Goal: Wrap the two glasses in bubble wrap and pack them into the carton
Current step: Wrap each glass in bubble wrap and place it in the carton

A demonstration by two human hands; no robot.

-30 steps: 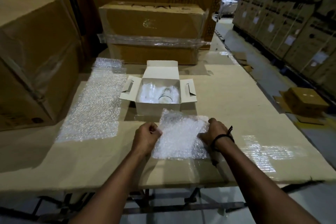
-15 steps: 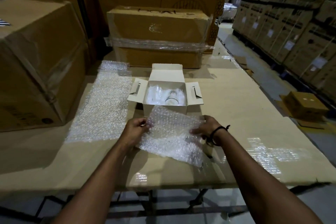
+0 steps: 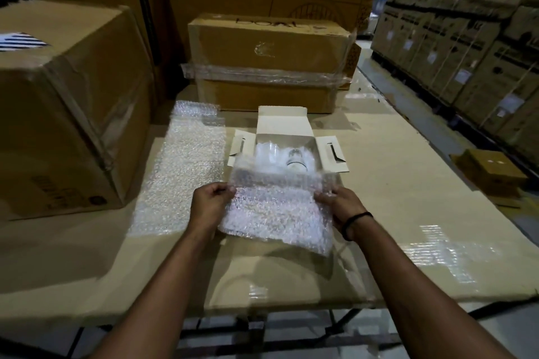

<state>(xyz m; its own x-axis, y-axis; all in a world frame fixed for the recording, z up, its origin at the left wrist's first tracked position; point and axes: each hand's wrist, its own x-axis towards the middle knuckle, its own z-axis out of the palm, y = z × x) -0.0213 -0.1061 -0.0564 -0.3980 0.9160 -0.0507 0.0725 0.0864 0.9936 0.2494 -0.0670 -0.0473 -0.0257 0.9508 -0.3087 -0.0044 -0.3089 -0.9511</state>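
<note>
Pinching a crinkled, translucent bubble wrap sheet [image 3: 277, 213] at both side edges with left hand [image 3: 208, 207] and right hand [image 3: 341, 207]. Held tilted above the table [image 3: 408, 178], front middle, far edge overlapping the open white carton [image 3: 281, 119] holding glasses [image 3: 296, 159].

Left grip [image 3: 211, 207] and right grip [image 3: 339, 206] reach forward, level and apart, each pinching closed.

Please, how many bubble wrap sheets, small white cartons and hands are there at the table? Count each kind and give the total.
Clear bubble wrap sheets: 2, the held sheet and the flat sheet
Open white cardboard carton: 1
Hands: 2, left hand and right hand, both pinching the held sheet
Total: 5
</note>
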